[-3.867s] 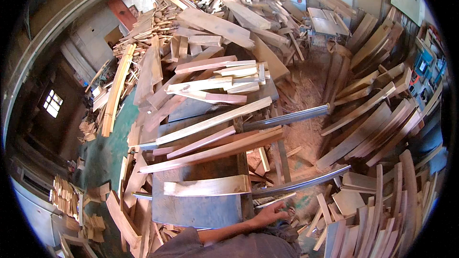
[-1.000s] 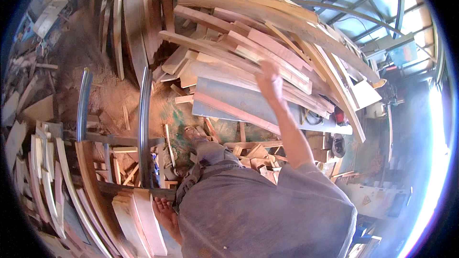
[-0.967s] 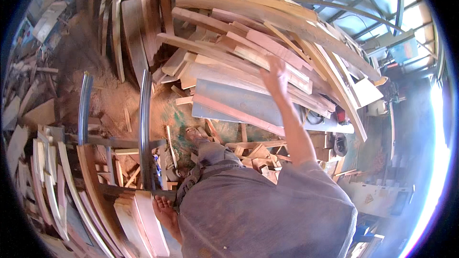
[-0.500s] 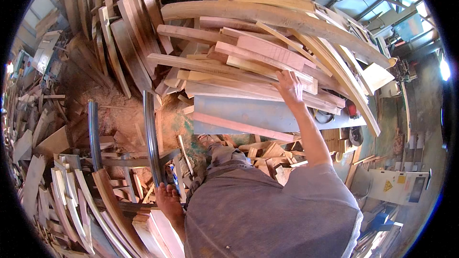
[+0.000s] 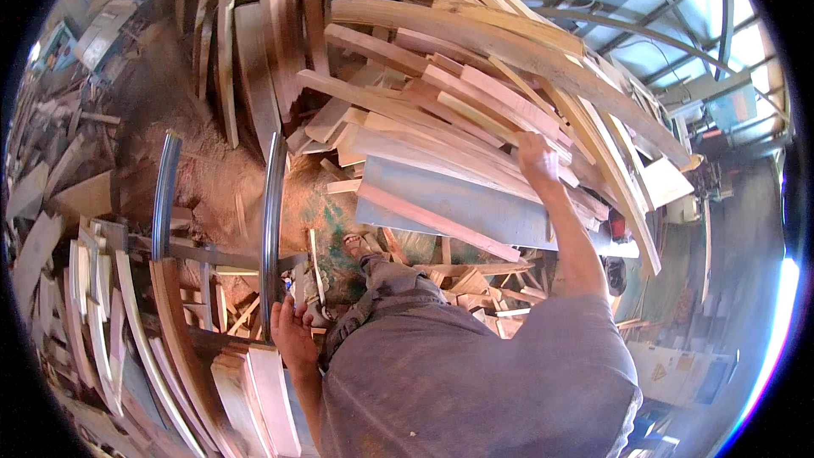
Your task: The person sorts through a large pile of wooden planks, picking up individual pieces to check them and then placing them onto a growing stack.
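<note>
My right hand (image 5: 539,158) is closed around the near right end of a narrow pale wooden strip (image 5: 480,117) on a stack of boards. Pinkish boards (image 5: 500,97) lie just behind that strip, and longer planks (image 5: 424,129) lie in front of it. My left hand (image 5: 293,332) is low beside my hip with its fingers apart, next to the lower end of a shiny steel rail (image 5: 272,229). I see nothing in it. Below the stack, a single pink strip (image 5: 437,219) lies on a grey metal surface (image 5: 458,208).
A thick curved beam (image 5: 500,38) crosses the stack. Tall boards (image 5: 254,59) lean at the back left. A second steel rail (image 5: 165,195) runs left of the first. Offcuts (image 5: 483,288) litter the floor by my legs, and more timber (image 5: 178,339) stands at the lower left.
The view has turned slightly. My right hand, earlier resting on the strip with bent fingers, has closed at its end. My left hand has lifted from the rail's lower end, fingers raised.
</note>
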The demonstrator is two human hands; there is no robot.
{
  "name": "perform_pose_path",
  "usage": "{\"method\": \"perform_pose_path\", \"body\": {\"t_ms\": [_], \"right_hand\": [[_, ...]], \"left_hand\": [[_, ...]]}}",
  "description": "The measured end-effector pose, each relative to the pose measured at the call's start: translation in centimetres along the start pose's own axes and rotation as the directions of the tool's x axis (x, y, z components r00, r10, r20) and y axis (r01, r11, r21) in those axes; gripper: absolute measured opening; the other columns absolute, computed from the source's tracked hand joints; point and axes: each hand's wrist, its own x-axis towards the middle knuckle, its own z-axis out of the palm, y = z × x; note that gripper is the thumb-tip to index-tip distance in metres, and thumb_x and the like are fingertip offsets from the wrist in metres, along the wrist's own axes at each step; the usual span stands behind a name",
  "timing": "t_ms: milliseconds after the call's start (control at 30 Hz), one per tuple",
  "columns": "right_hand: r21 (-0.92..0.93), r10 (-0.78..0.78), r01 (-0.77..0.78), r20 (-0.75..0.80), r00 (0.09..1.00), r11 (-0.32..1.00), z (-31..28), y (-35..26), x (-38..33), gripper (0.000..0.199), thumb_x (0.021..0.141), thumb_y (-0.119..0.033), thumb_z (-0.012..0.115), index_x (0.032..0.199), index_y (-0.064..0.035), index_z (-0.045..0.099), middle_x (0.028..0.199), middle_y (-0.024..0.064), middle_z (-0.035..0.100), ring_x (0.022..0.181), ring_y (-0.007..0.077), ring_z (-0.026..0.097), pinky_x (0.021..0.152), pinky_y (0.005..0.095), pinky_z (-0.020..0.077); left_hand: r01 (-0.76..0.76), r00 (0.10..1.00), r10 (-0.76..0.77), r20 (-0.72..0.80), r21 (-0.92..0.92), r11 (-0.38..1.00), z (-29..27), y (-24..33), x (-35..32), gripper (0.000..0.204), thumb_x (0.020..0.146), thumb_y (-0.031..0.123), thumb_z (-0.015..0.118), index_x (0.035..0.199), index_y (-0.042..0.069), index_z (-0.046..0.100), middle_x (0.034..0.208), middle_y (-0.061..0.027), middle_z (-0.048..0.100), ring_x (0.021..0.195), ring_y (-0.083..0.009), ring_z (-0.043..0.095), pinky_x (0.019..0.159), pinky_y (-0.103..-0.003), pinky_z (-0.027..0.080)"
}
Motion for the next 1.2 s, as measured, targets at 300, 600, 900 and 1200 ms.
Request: {"method": "perform_pose_path", "body": {"t_ms": [300,600,900,1200], "right_hand": [[0.511,-0.186,0.227,-0.131,0.974,0.829,-8.6,-12.6,6.7,0.028,0.080,-0.002,0.058,0.108,-0.0019,0.061,0.101,0.0160,0.059,0.093,0.0342,0.058,0.079,0.0416,0.0492],[0.706,-0.607,0.704,-0.528,0.594,0.074,-12.0,-37.8,0.4,0.038,0.072,0.001,0.069,0.109,0.0017,0.062,0.095,0.0115,0.061,0.087,0.0288,0.059,0.075,0.0398,0.0499],[0.670,-0.914,0.714,-0.391,0.108,-0.202,-14.6,-46.8,-5.4,0.061,0.066,-0.013,0.074,0.124,-0.0094,0.055,0.122,0.0157,0.052,0.114,0.0346,0.049,0.095,0.0476,0.0416],[0.665,-0.926,0.710,-0.375,0.049,-0.232,-11.9,-52.3,-9.1,0.064,0.066,-0.016,0.079,0.124,-0.0075,0.056,0.133,0.0182,0.046,0.126,0.0370,0.043,0.099,0.0440,0.0429]], "left_hand": [[-0.186,0.982,0.170,0.079,0.311,0.932,3.1,0.3,-2.0,0.028,0.091,0.013,0.060,0.114,-0.002,0.052,0.110,-0.0075,0.058,0.092,-0.0148,0.058,0.076,-0.027,0.047],[-0.322,0.944,0.322,0.071,-0.014,0.947,3.0,2.2,-6.9,0.036,0.094,0.010,0.057,0.127,0.003,0.046,0.114,-0.0096,0.057,0.107,-0.0203,0.055,0.093,-0.032,0.045],[-0.439,0.880,0.154,-0.449,-0.647,0.623,-9.5,-6.3,-13.7,0.039,0.086,0.015,0.061,0.121,0.000,0.054,0.119,-0.0127,0.062,0.113,-0.0270,0.057,0.100,-0.042,0.045],[-0.587,0.793,0.107,-0.600,-0.706,0.396,-22.0,-11.1,-12.7,0.031,0.088,0.021,0.063,0.115,0.006,0.060,0.113,-0.0104,0.064,0.095,-0.0245,0.063,0.077,-0.038,0.054]]}}
